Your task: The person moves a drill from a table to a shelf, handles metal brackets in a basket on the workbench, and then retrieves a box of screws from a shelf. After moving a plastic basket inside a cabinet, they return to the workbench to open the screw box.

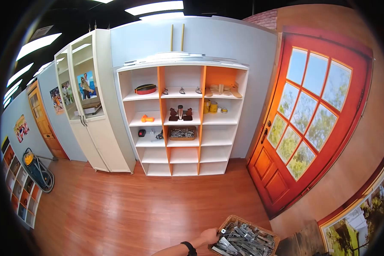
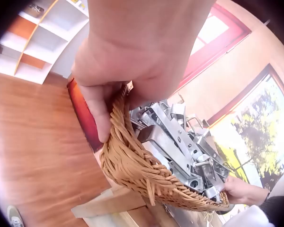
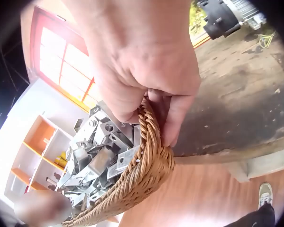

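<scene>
Between my two hands is a brown wicker basket (image 1: 230, 219) (image 2: 132, 165) (image 3: 149, 172), heaped with silvery metal pieces (image 1: 245, 241) (image 2: 168, 137) (image 3: 97, 163) that look like brackets with drilled holes. My left hand (image 1: 209, 236) (image 2: 132, 61) grips one end of its rim, thumb and fingers on either side of the weave. At the opposite end my right hand (image 3: 146, 71) (image 2: 241, 190) pinches the rim in the same way. The head view does not show the right hand. The basket is beside a dark-topped wooden table (image 3: 227, 113) and tilts in both wrist views.
Ahead stands a white cubby shelf (image 1: 217, 160), holding another basket (image 1: 182, 138) of metal pieces, an orange tool (image 1: 147, 118) and yellow jars (image 1: 213, 107). A red door (image 1: 273, 183) is at right, a tall cabinet (image 1: 108, 149) at left. A black machine (image 3: 220, 19) sits on the table.
</scene>
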{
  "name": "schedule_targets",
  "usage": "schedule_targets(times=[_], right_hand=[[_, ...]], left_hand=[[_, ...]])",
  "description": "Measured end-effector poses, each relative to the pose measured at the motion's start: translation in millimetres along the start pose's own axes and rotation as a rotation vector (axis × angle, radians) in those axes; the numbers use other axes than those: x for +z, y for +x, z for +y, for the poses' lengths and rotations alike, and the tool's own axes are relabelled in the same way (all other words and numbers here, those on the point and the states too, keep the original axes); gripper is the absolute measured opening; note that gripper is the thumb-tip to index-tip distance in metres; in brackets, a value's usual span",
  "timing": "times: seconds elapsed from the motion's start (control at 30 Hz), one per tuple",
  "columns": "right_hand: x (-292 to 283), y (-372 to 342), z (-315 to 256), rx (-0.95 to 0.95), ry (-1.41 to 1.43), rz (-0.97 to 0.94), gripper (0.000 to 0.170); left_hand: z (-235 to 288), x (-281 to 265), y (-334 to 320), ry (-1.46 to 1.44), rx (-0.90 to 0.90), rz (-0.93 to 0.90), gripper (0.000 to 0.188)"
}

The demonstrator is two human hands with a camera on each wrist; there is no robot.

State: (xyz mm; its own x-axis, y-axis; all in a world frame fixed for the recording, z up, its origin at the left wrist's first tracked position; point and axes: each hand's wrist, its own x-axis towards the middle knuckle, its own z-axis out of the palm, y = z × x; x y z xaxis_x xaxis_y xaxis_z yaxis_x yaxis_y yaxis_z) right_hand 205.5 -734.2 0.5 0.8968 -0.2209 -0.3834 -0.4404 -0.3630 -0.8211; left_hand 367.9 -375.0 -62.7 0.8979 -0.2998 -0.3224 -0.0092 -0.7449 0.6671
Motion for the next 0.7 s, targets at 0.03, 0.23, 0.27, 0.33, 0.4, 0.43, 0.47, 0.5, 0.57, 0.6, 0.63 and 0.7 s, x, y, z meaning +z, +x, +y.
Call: schedule_targets(times=[0.03,0.23,0.27,0.33,0.4,0.43,0.47,0.5,0.57,0.6,0.63,0.7], right_hand=[[8,11,-12,-0.030,-0.025,-0.043,0.033],[52,136,-27,-0.154,-0.171,-0.153,0.029],[60,151,-43,-0.143,-0.146,-0.178,0.028],[77,200,-48,-0.191,-0.155,-0.209,0.028],[92,245,-64,-0.178,-0.110,-0.272,0.027],[97,269,-73,-0.155,-0.082,-0.326,0.027],[104,295,-76,-0.161,-0.064,-0.333,0.027],[112,320,-77,-0.217,-0.018,-0.340,0.025],[118,369,-92,-0.269,0.041,-0.341,0.024],[118,390,-107,-0.295,-0.003,-0.358,0.024],[119,412,-116,-0.320,-0.048,-0.373,0.024],[115,457,-136,-0.250,-0.119,-0.430,0.026]], left_hand=[[-11,-9,0,-0.014,-0.022,0.026,0.029],[-53,-68,13,-0.072,-0.153,0.168,0.027],[-60,-72,20,-0.075,-0.187,0.192,0.029],[-71,-86,38,-0.094,-0.261,0.220,0.033],[-86,-96,65,-0.072,-0.313,0.260,0.036],[-88,-104,79,-0.061,-0.345,0.262,0.037],[-90,-110,91,-0.063,-0.270,0.306,0.032],[-91,-117,106,-0.048,-0.275,0.306,0.032],[-88,-138,138,-0.159,-0.272,0.413,0.037],[-78,-152,151,-0.111,-0.304,0.390,0.029],[-78,-162,169,-0.103,-0.304,0.379,0.029],[-81,-183,201,-0.092,-0.440,0.313,0.036]])
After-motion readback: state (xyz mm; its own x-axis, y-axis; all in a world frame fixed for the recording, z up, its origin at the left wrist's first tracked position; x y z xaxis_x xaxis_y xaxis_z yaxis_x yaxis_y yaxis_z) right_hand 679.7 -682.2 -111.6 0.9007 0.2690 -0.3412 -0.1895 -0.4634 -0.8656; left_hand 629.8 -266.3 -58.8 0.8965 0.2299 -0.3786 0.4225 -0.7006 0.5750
